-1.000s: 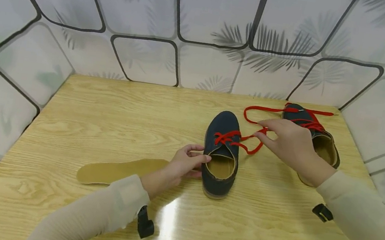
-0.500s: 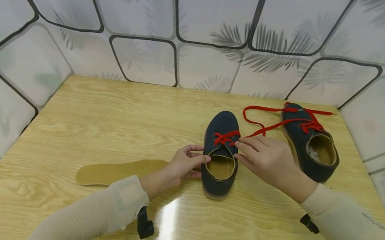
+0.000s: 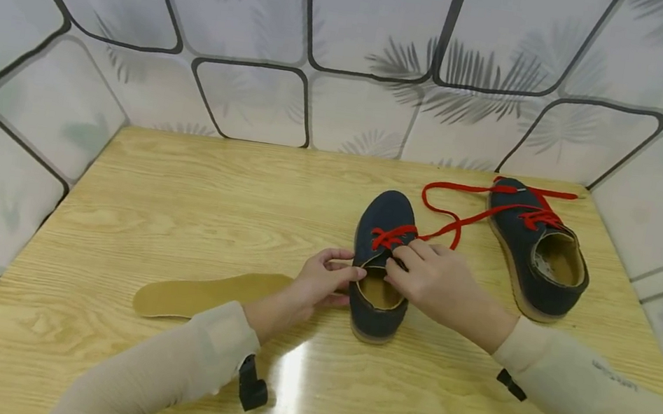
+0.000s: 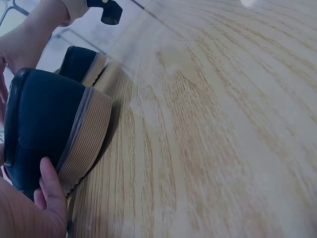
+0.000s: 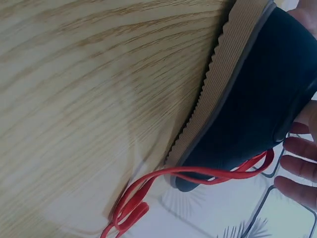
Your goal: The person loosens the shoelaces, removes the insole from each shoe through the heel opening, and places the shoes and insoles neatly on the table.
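A navy canvas shoe (image 3: pixel 388 208) with red laces (image 3: pixel 390 235) stands upright on the table, toe pointing away. On its left side my left hand (image 3: pixel 321 278) grips the collar, thumb over the rim and fingers along the outside. The ribbed tan sole (image 4: pixel 89 141) shows beside those fingers in the left wrist view. My right hand (image 3: pixel 438 282) is at the right front of the shoe's opening, fingers bent over the edge by the tongue, partly hiding it. Red lace loops (image 5: pixel 213 173) hang by the toe in the right wrist view.
A second navy shoe (image 3: pixel 551 294) stands at the back right. Its long red lace (image 3: pixel 443 184) trails toward the nearer shoe. Left of my left hand lies a tan insole (image 3: pixel 201 296), partly covered by my arm. Patterned cloth walls (image 3: pixel 357 112) enclose the wooden table (image 3: pixel 206 196).
My right hand has let go of the red lace and moved left and nearer, to the shoe's opening. The lace now lies between the two shoes. My left hand has stayed put.
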`<action>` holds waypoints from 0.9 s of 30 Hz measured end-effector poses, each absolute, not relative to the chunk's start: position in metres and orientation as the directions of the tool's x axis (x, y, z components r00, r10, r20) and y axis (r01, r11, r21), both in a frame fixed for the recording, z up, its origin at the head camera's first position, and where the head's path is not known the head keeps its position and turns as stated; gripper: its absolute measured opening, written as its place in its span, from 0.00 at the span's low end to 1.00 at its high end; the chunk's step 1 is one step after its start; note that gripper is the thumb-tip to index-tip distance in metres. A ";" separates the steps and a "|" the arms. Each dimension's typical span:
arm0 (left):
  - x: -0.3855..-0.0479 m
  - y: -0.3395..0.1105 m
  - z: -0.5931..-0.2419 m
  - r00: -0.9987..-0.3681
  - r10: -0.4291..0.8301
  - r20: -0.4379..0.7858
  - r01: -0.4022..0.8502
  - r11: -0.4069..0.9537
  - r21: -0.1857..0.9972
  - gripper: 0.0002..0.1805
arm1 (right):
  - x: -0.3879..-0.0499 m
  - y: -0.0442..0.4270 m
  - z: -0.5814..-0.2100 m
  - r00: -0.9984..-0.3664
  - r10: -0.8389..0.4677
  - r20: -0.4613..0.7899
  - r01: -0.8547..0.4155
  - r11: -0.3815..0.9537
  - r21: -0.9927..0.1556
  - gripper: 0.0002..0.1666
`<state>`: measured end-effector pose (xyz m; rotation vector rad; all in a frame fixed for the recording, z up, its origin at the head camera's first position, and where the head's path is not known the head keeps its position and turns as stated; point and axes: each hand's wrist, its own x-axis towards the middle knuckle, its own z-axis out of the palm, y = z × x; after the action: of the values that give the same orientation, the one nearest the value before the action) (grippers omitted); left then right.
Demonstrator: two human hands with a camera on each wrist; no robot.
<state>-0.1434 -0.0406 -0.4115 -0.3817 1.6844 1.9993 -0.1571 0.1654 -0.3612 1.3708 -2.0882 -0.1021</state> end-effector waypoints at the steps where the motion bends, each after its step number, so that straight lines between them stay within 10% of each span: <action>1: -0.143 -0.040 -0.411 -0.838 0.189 -0.512 -0.537 -0.114 0.836 0.26 | -0.157 0.164 -0.361 -0.276 -0.849 0.451 -0.801 0.462 0.379 0.12; 11: -0.141 -0.040 -0.412 -0.837 0.195 -0.512 -0.538 -0.117 0.835 0.26 | -0.152 0.150 -0.361 -0.454 -0.815 0.360 -0.728 0.572 0.378 0.03; 21: -0.143 -0.041 -0.413 -0.846 0.200 -0.494 -0.521 -0.113 0.846 0.25 | -0.160 0.159 -0.371 -0.319 -0.873 0.369 -0.763 0.467 0.446 0.05; 27: -0.140 -0.040 -0.414 -0.858 0.208 -0.469 -0.497 -0.108 0.861 0.25 | -0.171 0.164 -0.384 -0.286 -0.793 0.537 -0.820 0.493 0.292 0.17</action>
<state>-0.1397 -0.0400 -0.4139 -0.3178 1.7060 2.0128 -0.1708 0.1640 -0.3836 1.3209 -2.1043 0.0539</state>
